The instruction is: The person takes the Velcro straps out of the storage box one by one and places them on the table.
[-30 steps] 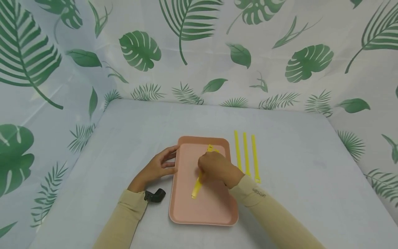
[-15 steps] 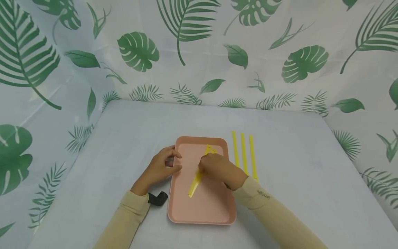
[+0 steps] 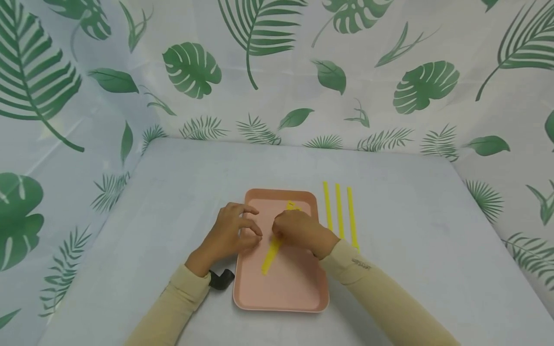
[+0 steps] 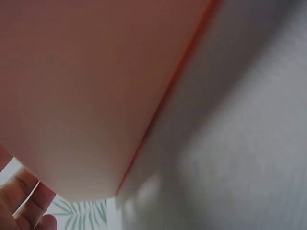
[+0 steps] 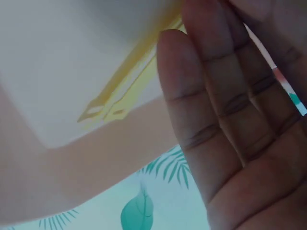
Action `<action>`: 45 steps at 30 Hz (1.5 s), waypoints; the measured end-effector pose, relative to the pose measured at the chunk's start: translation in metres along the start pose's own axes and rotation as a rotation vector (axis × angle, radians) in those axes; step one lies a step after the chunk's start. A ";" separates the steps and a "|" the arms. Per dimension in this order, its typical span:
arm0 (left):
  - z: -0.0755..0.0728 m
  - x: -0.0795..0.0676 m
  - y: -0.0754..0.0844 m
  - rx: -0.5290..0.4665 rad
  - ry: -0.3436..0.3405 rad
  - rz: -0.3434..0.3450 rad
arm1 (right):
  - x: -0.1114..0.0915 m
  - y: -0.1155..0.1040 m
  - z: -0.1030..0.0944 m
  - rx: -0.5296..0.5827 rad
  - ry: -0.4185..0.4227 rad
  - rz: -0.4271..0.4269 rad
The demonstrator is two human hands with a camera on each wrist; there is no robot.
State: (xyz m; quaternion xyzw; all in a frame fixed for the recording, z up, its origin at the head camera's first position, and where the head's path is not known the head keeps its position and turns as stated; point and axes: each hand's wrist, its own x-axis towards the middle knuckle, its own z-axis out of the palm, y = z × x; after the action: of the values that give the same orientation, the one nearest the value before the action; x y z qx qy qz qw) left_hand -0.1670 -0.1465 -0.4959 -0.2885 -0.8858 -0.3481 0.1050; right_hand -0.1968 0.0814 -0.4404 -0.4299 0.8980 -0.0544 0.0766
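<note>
Thin yellow strips (image 3: 270, 257) with slotted ends lie slantwise in the pink tray (image 3: 281, 300). My right hand (image 3: 303, 233) pinches them near the middle; its fingertips are hidden in the head view. In the right wrist view, two strip ends (image 5: 108, 108) lie side by side past my fingers (image 5: 180, 67). My left hand (image 3: 231, 230) is over the tray's left rim, its fingers loosely bent and holding nothing. The left wrist view shows the tray's outer side (image 4: 96, 96) up close, with a few fingers (image 4: 19, 194) at the lower left.
Three more yellow strips (image 3: 339, 211) lie side by side on the white tabletop (image 3: 415, 230), just right of the tray. A leaf-patterned cloth (image 3: 277, 96) hangs behind and at the sides. A black device (image 3: 222, 279) sits at my left wrist.
My left hand has moved right from the tray's left edge to over its inside. My right hand stays on the strips, whose far ends have come closer together since half a second ago.
</note>
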 end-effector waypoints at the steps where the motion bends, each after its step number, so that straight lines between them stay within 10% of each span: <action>1: 0.000 0.001 0.000 0.012 -0.017 0.010 | 0.001 0.000 0.001 -0.009 0.003 -0.009; 11: -0.001 0.000 0.001 -0.103 -0.060 -0.028 | 0.002 0.002 -0.001 0.012 0.037 -0.083; 23: -0.014 0.007 0.008 -0.415 -0.119 -0.292 | -0.004 0.020 -0.005 0.235 0.619 -0.348; 31: -0.018 0.010 0.007 -0.712 -0.194 -0.346 | 0.001 0.017 -0.004 0.301 0.747 -0.420; 36: -0.016 0.009 0.005 -0.846 -0.155 -0.366 | -0.003 0.007 -0.006 0.514 0.652 -0.258; 41: -0.016 0.009 0.004 -0.825 -0.116 -0.385 | -0.009 -0.004 -0.010 1.163 0.299 0.132; 45: -0.016 0.009 0.004 -0.811 -0.109 -0.406 | -0.007 -0.011 -0.008 1.412 0.067 0.344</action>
State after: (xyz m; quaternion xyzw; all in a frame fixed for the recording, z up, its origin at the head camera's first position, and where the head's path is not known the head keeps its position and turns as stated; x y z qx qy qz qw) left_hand -0.1728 -0.1514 -0.4784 -0.1449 -0.7208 -0.6645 -0.1334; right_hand -0.1853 0.0803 -0.4298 -0.1290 0.7055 -0.6213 0.3156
